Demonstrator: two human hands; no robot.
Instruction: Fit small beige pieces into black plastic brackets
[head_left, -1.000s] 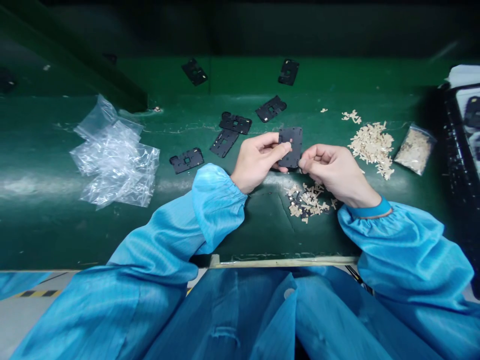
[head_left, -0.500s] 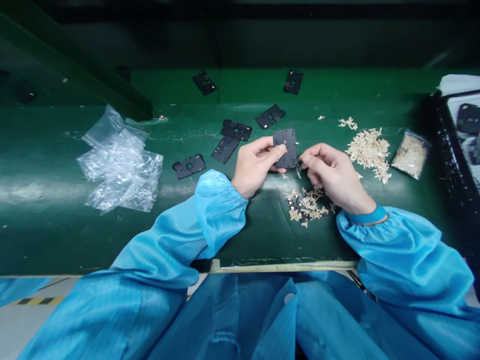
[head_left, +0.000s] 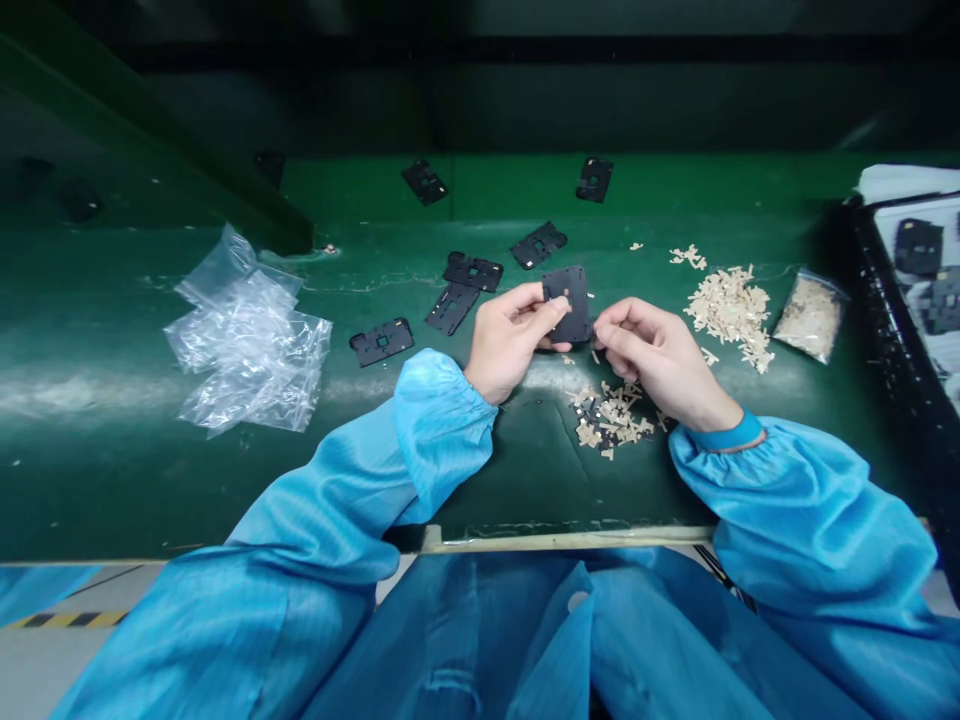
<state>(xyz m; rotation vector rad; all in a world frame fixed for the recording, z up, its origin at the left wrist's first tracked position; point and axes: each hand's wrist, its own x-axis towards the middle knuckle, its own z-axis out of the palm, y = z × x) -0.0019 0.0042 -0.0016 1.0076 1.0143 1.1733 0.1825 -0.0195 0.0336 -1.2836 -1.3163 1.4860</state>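
My left hand [head_left: 514,330] grips a flat black plastic plate [head_left: 571,308], with the thumb across its face and the fingers behind it. Close to the plate's right edge, my right hand [head_left: 649,350] is closed in a pinch. Whatever sits between its fingertips is too small to make out. Below the hands lies a mixed pile [head_left: 611,418] of small beige and dark pieces. A larger heap of beige pieces [head_left: 727,312] is to the right of my right hand. More black plates, such as this one [head_left: 454,307], rest left of and behind the held plate.
Clear plastic bags [head_left: 251,340] are heaped on the left of the green bench [head_left: 360,440]. A filled zip bag [head_left: 811,315] lies at the right, near a black tray [head_left: 874,270] holding black parts. A green post [head_left: 225,170] slants down at the back left.
The view has tilted and shifted slightly. My left hand still holds the black plate, and my right fingertips stay pinched near its right edge.
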